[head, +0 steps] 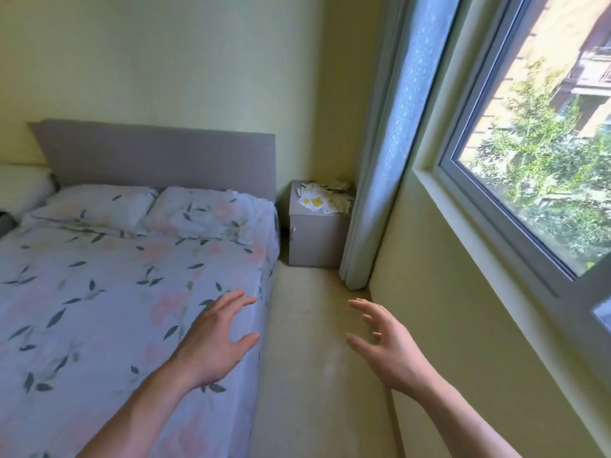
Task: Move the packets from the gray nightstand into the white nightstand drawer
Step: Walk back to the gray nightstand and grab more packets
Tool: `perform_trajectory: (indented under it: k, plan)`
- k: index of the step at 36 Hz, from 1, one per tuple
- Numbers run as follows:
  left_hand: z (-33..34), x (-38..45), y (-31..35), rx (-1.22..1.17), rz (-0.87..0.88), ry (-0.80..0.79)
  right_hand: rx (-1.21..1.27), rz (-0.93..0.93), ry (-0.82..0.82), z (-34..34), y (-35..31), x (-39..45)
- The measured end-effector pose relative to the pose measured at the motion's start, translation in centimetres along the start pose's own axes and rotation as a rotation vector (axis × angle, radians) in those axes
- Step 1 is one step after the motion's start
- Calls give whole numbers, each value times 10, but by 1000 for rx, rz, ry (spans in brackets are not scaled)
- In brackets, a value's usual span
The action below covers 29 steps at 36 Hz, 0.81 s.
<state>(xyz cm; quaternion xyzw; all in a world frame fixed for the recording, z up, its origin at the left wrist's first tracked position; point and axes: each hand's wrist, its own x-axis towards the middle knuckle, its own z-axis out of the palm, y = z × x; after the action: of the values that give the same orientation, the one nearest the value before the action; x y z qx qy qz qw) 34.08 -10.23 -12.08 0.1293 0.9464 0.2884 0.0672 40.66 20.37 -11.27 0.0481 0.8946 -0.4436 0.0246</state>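
A gray nightstand (315, 238) stands in the far corner between the bed and the curtain. On its top lies a loose pile of several white packets (325, 197), some with yellow squares. My left hand (216, 338) is held out over the bed's right edge, fingers spread and holding nothing. My right hand (385, 342) is held out above the floor strip, fingers relaxed and slightly bent, also holding nothing. Both hands are well short of the nightstand. The white nightstand is not in view.
A bed (125, 292) with a leaf-print sheet, two pillows and a gray headboard fills the left. A narrow strip of beige floor (307, 342) runs between bed and wall. A curtain (373, 180) hangs beside the nightstand; a window (535, 160) is at right.
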Motion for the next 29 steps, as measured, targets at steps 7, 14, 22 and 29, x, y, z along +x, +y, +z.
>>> perform_trajectory:
  k: [7, 14, 22, 29]
  plan:
    - [9, 142, 43, -32, 89, -42, 2, 16, -9, -45, 24, 118]
    - [23, 284, 68, -24, 84, -26, 28, -11, -11, -88, 55, 259]
    - [24, 405, 76, -91, -51, 23, -29, -47, -106, -134, 74, 422]
    - [18, 481, 40, -79, -176, 44, -26, -82, -192, -127, 70, 556]
